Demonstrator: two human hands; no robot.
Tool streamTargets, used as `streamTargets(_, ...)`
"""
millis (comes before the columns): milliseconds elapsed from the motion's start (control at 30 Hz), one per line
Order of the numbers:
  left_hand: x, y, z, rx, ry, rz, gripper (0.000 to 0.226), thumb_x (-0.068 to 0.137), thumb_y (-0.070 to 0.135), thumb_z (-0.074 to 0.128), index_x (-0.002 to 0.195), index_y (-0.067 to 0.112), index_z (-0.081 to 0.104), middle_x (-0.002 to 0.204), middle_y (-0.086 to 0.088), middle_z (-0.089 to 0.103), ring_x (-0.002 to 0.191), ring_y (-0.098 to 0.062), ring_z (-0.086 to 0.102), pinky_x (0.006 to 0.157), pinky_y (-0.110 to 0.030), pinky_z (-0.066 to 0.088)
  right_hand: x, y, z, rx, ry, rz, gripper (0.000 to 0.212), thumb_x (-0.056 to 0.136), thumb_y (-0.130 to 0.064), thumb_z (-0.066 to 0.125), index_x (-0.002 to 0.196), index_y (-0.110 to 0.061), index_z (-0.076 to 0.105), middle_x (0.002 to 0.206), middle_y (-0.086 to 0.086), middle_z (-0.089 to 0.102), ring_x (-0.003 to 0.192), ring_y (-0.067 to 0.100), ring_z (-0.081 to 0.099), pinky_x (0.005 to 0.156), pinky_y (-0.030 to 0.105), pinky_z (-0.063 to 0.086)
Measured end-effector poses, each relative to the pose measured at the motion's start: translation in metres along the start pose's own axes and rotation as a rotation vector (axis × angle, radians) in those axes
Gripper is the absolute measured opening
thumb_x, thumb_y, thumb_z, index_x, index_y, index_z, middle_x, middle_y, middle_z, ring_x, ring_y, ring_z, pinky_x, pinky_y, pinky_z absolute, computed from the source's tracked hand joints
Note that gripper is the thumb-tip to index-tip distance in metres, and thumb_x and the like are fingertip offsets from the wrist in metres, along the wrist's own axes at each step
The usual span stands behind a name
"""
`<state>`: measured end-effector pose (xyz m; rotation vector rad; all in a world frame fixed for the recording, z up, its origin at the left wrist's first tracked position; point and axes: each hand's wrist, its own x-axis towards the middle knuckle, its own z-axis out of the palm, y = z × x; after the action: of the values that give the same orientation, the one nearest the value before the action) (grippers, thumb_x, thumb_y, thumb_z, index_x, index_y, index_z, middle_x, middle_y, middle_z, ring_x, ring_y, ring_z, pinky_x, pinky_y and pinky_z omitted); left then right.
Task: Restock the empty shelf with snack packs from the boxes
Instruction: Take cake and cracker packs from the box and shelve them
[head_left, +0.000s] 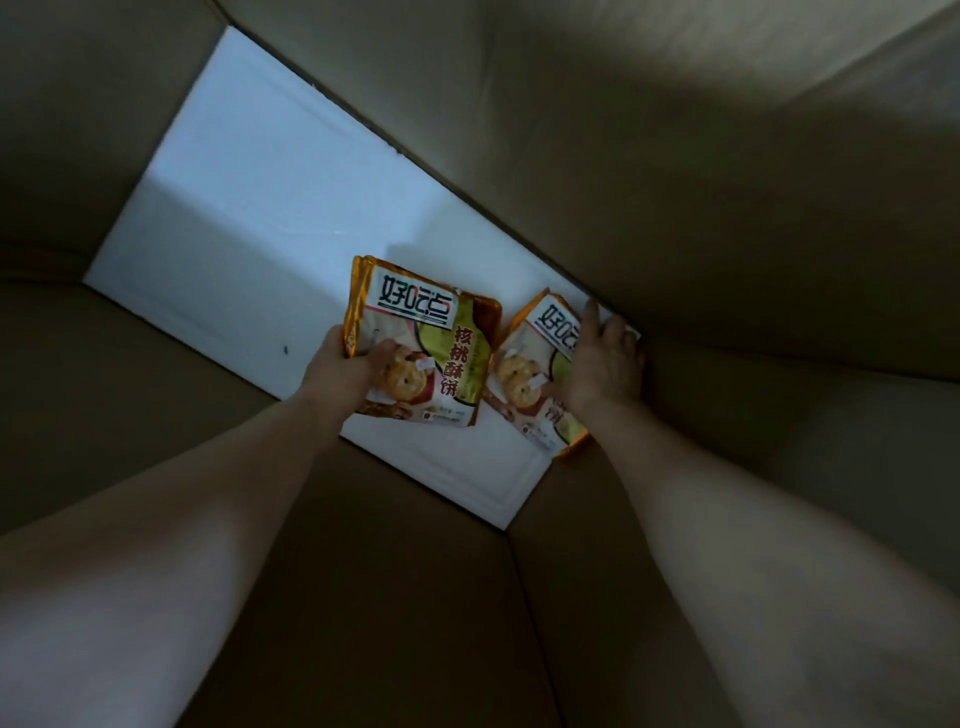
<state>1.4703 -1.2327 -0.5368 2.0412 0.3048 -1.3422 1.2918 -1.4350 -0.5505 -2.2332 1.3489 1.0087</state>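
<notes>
I look down into a deep cardboard box (727, 182) with a white foam floor (249, 218). Both my arms reach to the bottom. My left hand (345, 366) grips the left edge of a gold snack pack (441, 343) printed with biscuits, thumb across its front; the pack looks raised a little off the floor. A second, matching snack pack (530, 364) lies in the box's right corner. My right hand (602, 364) rests on top of it with fingers wrapped over its far edge by the box wall; the fingertips are hidden.
Brown cardboard walls (130, 389) enclose the floor on every side and leave little room around my arms. A small dark speck (285, 350) lies on the foam. The shelf is out of view.
</notes>
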Motion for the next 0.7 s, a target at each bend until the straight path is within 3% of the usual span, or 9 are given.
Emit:
streamTargets(67, -0.001, 0.001, -0.003, 0.059, 0.051, 0.008, 0.051, 0.086, 0.045, 0.071, 0.127, 0.02, 0.055, 0.122, -0.005, 0.065, 0.112, -0.029, 0.062, 0.096, -0.053, 0.052, -0.003, -0.001, 0.0, 0.035, -0.086, 0.035, 0.105, 0.066, -0.043, 0.089, 0.147, -0.019, 0.027, 0.145, 0.016, 0.031, 0.133, 0.037, 0.033, 0.104, 0.049, 0.041)
streamTargets(167, -0.004, 0.003, -0.004, 0.138, 0.114, 0.018, 0.043, 0.094, 0.037, 0.064, 0.128, 0.015, 0.05, 0.123, -0.008, 0.061, 0.115, -0.029, 0.057, 0.099, -0.048, 0.049, -0.01, -0.002, -0.002, 0.128, -0.131, 0.092, 0.093, 0.062, -0.039, 0.092, 0.135, -0.023, 0.038, 0.137, 0.013, 0.037, 0.129, 0.036, 0.038, 0.1, 0.047, 0.046)
streamTargets(367, -0.041, 0.027, -0.006, 0.293, 0.211, 0.001, 0.037, 0.094, 0.036, 0.064, 0.12, 0.016, 0.048, 0.108, -0.009, 0.057, 0.108, -0.032, 0.056, 0.081, -0.038, 0.043, -0.056, -0.004, -0.027, 0.408, -0.178, 0.117, 0.042, 0.079, -0.022, 0.08, 0.104, -0.025, 0.047, 0.114, 0.006, 0.065, 0.108, 0.03, 0.064, 0.089, 0.044, 0.056)
streamTargets(533, -0.105, 0.071, -0.013, 0.334, 0.16, 0.07, 0.033, 0.094, 0.037, 0.062, 0.115, 0.017, 0.046, 0.108, -0.008, 0.059, 0.101, -0.03, 0.058, 0.079, -0.038, 0.046, -0.116, -0.009, -0.078, 0.462, -0.143, 0.148, 0.046, 0.087, -0.026, 0.073, 0.124, -0.02, 0.046, 0.122, 0.008, 0.063, 0.11, 0.032, 0.063, 0.084, 0.039, 0.053)
streamTargets(700, -0.187, 0.119, -0.019, 0.271, 0.156, 0.151, 0.037, 0.09, 0.039, 0.067, 0.113, 0.018, 0.047, 0.103, -0.004, 0.062, 0.095, -0.026, 0.061, 0.085, -0.043, 0.055, -0.18, -0.013, -0.156, 0.514, -0.108, 0.196, 0.048, 0.092, -0.025, 0.068, 0.131, -0.017, 0.043, 0.126, 0.01, 0.06, 0.116, 0.032, 0.059, 0.08, 0.035, 0.048)
